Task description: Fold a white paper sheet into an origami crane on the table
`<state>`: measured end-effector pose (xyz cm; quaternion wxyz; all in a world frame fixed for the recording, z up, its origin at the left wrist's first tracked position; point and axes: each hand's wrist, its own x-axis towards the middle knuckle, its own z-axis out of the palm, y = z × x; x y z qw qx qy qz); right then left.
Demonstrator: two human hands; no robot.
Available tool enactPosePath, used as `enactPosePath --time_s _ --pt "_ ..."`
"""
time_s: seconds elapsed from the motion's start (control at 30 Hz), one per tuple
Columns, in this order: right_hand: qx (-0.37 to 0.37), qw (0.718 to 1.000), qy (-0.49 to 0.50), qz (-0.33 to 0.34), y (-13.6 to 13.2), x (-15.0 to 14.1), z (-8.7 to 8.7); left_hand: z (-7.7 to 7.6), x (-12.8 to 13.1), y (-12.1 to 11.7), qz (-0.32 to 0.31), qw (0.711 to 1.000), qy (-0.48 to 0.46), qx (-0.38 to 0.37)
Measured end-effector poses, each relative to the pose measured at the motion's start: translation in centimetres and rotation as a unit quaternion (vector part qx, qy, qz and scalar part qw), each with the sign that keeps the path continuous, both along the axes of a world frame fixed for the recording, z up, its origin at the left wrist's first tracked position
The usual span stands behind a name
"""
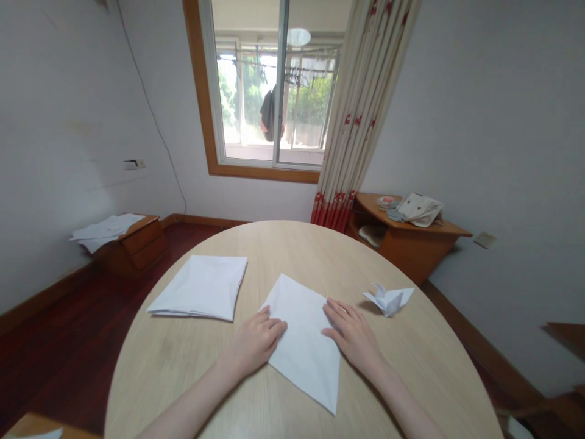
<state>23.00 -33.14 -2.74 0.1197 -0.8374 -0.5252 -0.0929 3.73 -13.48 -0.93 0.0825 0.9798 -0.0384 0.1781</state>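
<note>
A sheet of white paper (pixel 304 341), slanted and pointed toward me at its lower right corner, lies on the round table in front of me. My left hand (pixel 258 341) rests on its left edge, fingers slightly bent and pressing on the surface rather than gripping. On the right edge lies my right hand (pixel 351 332), its fingers stretched out and the thumb apart. A folded paper crane (pixel 388 300) stands just beyond my right hand. To the left, a stack of white paper squares (pixel 201 286) lies apart from my left hand.
The round wooden table (pixel 183 378) has its curved edge on both sides of my arms. Past it are a low cabinet (pixel 141 244) with papers on the left, a corner desk (pixel 411 241) with a bag on the right, and a curtain (pixel 351 122) by the window.
</note>
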Motion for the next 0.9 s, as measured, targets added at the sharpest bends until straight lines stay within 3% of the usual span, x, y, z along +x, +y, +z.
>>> enactPosePath --time_s 0.23,0.5,0.6,0.73,0.9 --pt "0.019 0.998 -0.008 -0.062 0.6 -0.1 -1.4 0.4 -0.3 -0.5 -0.015 0.999 0.026 0.035" --pt "0.005 0.999 0.033 -0.043 0.7 1.0 -2.0 0.3 0.0 1.5 -0.045 0.995 -0.025 -0.084" --pt "0.000 0.998 0.047 -0.029 0.5 1.3 -1.9 -0.6 0.3 2.7 -0.048 0.993 -0.047 -0.100" --pt "-0.004 0.991 0.134 -0.030 0.1 1.3 -1.1 -1.7 0.4 3.9 -0.008 0.991 -0.068 -0.118" --pt "-0.008 0.979 0.202 -0.029 -0.5 1.5 0.0 -1.7 0.2 4.2 0.003 0.985 -0.024 -0.169"
